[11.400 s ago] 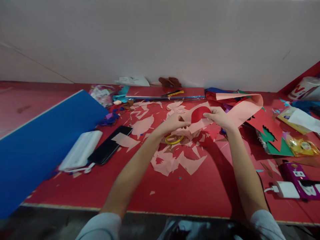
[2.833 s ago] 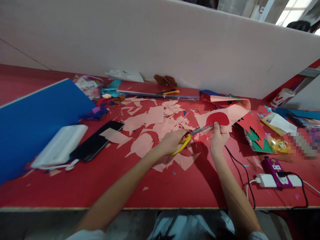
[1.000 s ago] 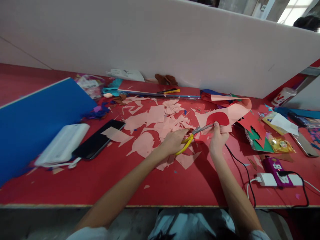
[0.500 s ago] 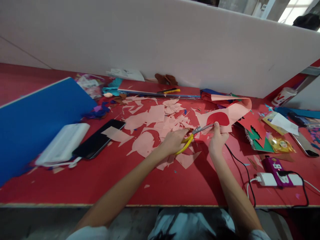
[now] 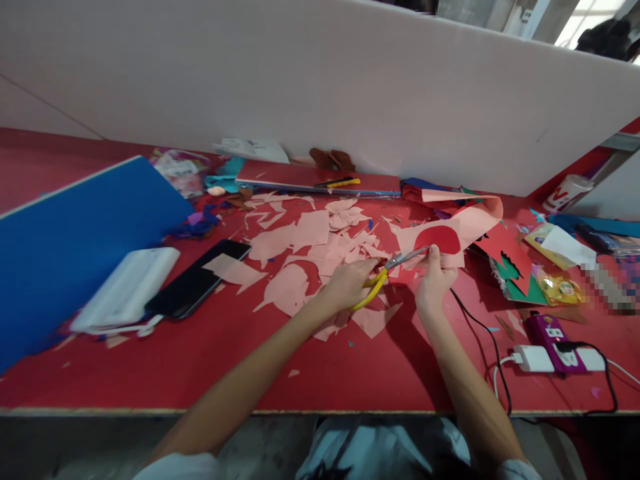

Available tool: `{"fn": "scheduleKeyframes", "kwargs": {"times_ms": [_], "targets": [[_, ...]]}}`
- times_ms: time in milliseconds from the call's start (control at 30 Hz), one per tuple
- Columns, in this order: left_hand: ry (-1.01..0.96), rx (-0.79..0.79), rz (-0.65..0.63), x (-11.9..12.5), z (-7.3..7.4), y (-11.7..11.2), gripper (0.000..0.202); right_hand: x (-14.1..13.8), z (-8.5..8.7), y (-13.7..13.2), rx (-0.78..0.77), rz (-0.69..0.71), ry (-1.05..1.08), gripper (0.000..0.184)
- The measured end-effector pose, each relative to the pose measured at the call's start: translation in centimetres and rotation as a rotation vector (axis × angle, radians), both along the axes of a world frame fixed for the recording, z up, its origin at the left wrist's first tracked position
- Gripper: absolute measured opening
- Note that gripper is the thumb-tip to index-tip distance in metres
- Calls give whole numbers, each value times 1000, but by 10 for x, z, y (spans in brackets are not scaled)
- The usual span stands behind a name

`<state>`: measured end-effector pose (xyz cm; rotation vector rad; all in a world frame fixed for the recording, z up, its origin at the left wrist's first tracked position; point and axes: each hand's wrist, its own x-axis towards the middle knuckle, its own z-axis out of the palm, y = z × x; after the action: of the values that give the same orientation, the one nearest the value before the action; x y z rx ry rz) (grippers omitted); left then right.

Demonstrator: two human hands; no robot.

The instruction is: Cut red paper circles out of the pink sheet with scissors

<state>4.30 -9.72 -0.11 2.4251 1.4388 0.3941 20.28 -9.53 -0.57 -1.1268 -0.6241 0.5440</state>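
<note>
My left hand (image 5: pixel 347 285) is closed around the yellow handles of a pair of scissors (image 5: pixel 376 289), whose metal blades point right. Between its fingers, my right hand (image 5: pixel 434 287) pinches the lower edge of a peach paper sheet (image 5: pixel 477 227). A rounded red area (image 5: pixel 440 237) shows within the sheet; I cannot tell whether it is a cut-out opening or a red piece. The blade tips lie against the sheet's edge, close to my right thumb. The sheet's far end curls up and over. Under and beyond the scissors, peach paper scraps (image 5: pixel 285 290) are spread about.
A black phone (image 5: pixel 200 280), a white packet (image 5: pixel 127 287) and a blue board (image 5: pixel 95 247) lie left. A yellow cutter (image 5: pixel 345 182) rests at the back. Right are red cut paper (image 5: pixel 507 257), a purple power strip (image 5: pixel 555 343) with cables, and a white bottle (image 5: pixel 569 193).
Almost nothing differs. The peach sheet has shifted very slightly to the right with my right hand; my left hand and the scissors stay where they were.
</note>
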Motion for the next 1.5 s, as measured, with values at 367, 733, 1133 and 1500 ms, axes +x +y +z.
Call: {"fn": "scheduleKeyframes", "kwargs": {"times_ms": [367,733,1133,1500], "targets": [[-10,22,42,3,-7,0,41,-3,1,-3,-18,22,-58,37],[-60,45,38,4,-7,-2,35,-4,-1,-2,11,4,-100,38],[-90,48,50,6,-5,-4,33,-9,-4,-4,11,44,-24,41],[-118,111,74,10,-15,-8,30,-10,-7,0,7,12,166,43]]}}
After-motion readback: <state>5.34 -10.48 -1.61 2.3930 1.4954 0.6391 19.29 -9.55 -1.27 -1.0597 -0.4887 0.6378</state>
